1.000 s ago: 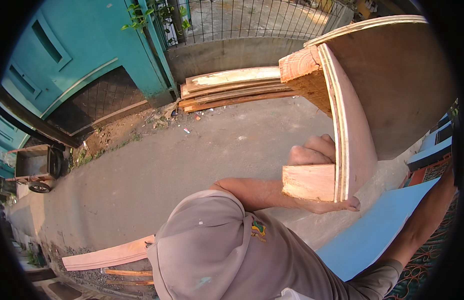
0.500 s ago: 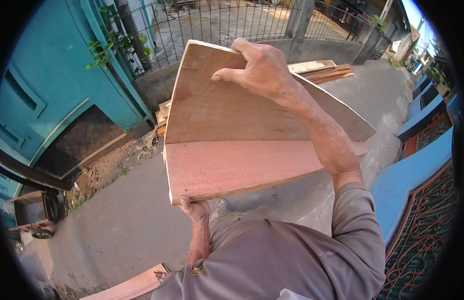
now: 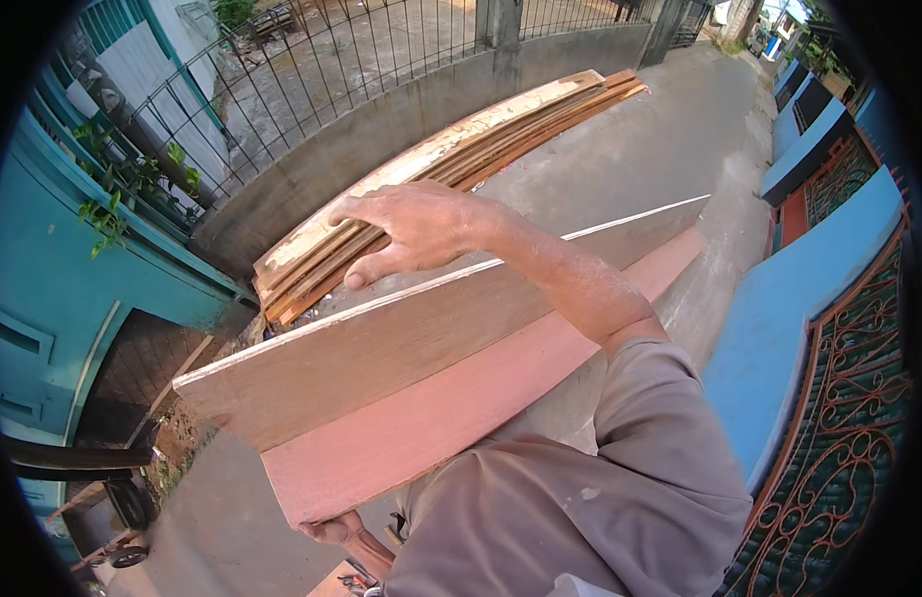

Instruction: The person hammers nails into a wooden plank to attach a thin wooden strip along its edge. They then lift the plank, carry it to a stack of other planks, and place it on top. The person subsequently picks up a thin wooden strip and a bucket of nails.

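Currently gripping pink board [image 3: 421, 423] by its lower corner with curled, partly hidden left hand [image 3: 337, 529] | hovering near brown board [image 3: 381, 353] with loosely spread right hand [image 3: 411, 231], grasping nothing

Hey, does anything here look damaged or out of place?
The top plank by the concrete wall has a pale, blotchy face, unlike the browner planks beneath; it may be weathered. The joined plywood boards in the left hand show no obvious break.

the pink board [image 3: 441, 410] is smooth, matt wood.
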`<state>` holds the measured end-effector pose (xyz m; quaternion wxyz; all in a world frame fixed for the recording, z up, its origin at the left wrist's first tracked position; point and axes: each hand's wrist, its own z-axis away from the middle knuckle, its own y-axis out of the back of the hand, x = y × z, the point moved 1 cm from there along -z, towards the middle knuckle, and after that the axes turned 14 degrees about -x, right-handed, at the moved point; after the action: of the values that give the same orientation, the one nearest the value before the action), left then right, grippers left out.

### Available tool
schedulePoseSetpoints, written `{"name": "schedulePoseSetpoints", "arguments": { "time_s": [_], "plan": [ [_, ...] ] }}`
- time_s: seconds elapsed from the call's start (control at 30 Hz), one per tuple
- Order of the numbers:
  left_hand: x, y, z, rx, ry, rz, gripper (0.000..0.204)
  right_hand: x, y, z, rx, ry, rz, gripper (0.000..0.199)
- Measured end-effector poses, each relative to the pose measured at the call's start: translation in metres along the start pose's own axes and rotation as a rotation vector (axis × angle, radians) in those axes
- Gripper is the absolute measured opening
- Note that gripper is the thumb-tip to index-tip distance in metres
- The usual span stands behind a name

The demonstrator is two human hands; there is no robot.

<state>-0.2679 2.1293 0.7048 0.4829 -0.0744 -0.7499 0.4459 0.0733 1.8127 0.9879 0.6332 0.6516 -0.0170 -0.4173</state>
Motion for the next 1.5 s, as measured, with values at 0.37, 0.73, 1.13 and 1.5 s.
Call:
{"name": "schedulePoseSetpoints", "arguments": {
  "time_s": [0.37,0.73,1.13,1.5],
  "plan": [
    [-0.067,0.023,-0.024,0.544,0.246,-0.486,0.073,0.298,-0.269,0.054,-0.382,-0.531,-0.142,0.089],
    [-0.061,0.005,-0.046,0.553,0.324,-0.504,0.077,0.307,-0.394,0.153,-0.437,-0.723,-0.465,0.075],
    [-0.036,-0.037,-0.024,0.511,0.344,-0.420,0.064,0.462,-0.443,0.334,1.338,-1.249,-1.701,0.073],
    [-0.014,-0.054,-0.035,0.827,0.089,-0.421,0.053,0.426,-0.442,0.304,1.096,-0.907,-1.966,0.067]
  ]
}}
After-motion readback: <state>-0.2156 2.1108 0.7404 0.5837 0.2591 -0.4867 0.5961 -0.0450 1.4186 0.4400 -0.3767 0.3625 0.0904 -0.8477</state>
